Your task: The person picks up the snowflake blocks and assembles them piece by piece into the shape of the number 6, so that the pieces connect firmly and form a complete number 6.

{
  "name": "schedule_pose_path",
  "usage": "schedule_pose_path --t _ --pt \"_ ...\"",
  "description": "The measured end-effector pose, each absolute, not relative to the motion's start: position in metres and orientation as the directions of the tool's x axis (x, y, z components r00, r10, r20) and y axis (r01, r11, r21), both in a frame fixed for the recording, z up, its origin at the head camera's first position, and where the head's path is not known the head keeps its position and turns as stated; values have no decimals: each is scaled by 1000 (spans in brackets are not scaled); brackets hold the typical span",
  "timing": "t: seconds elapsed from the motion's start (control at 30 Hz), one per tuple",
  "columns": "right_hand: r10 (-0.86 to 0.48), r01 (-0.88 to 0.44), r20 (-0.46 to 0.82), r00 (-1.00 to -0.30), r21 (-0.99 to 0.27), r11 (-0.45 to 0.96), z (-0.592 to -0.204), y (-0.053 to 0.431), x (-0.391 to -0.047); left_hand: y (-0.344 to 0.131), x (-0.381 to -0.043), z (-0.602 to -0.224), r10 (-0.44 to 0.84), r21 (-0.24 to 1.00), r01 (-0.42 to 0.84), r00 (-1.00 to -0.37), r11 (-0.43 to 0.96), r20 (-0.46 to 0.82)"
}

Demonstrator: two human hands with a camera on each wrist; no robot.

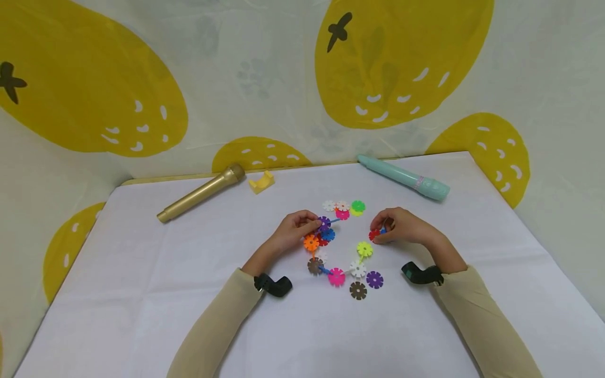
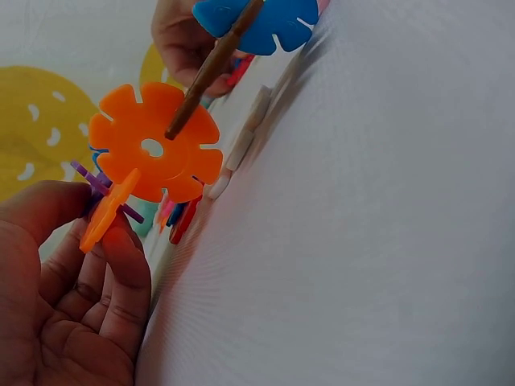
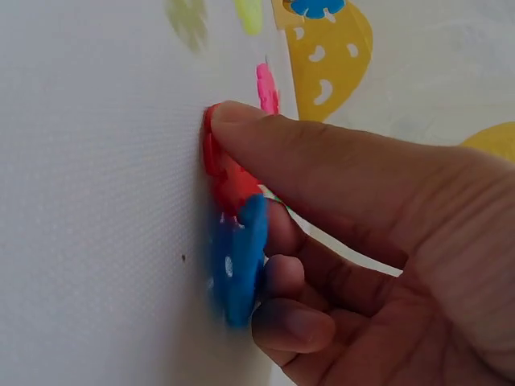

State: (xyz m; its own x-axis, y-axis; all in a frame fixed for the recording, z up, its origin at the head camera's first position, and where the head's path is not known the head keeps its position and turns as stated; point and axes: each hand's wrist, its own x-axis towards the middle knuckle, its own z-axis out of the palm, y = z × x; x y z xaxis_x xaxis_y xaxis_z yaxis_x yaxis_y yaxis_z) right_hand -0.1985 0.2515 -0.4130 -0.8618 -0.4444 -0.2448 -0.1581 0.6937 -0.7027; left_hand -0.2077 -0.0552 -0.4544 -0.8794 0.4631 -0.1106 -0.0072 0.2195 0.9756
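My left hand (image 1: 294, 232) pinches a purple notched snowflake disc (image 1: 324, 223), part of a chain of slotted-together plastic discs curving over the table. In the left wrist view an orange disc (image 2: 157, 145) stands just past the fingertips, with a blue one (image 2: 278, 22) farther along. The chain runs through a brown disc (image 1: 315, 266), a pink one (image 1: 336, 276) and a white one (image 1: 357, 269) to a yellow one (image 1: 364, 249). Right of it, my right hand (image 1: 402, 226) pinches a red disc (image 3: 233, 181) close to the table; a blue disc (image 3: 240, 265) sits against it by the curled fingers.
Loose brown (image 1: 358, 290) and purple (image 1: 375, 279) discs lie nearest me; white (image 1: 329, 206) and green (image 1: 358, 206) ones lie behind the chain. Farther back are a gold microphone (image 1: 200, 194), a yellow curved holder (image 1: 262, 182) and a mint microphone (image 1: 402, 176) on the white-covered table (image 1: 118, 252).
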Motion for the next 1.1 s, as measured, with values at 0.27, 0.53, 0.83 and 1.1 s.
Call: schedule_pose_path --t 0.27,0.53,0.83,1.1 --pt "-475 -179 -209 -855 -740 648 -413 250 -199 -56 -208 -456 473 976 -9 -874 216 -112" --pt "-414 -184 -89 -906 -798 574 -414 241 -196 -56 -208 -457 481 975 -4 -870 223 -113" --pt "-341 -109 -64 -938 -878 465 -417 225 -193 -56 -208 -456 487 972 11 -867 233 -107" --pt "-272 31 -147 -951 -921 389 -420 213 -192 -56 -208 -456 491 963 38 -865 267 -102"
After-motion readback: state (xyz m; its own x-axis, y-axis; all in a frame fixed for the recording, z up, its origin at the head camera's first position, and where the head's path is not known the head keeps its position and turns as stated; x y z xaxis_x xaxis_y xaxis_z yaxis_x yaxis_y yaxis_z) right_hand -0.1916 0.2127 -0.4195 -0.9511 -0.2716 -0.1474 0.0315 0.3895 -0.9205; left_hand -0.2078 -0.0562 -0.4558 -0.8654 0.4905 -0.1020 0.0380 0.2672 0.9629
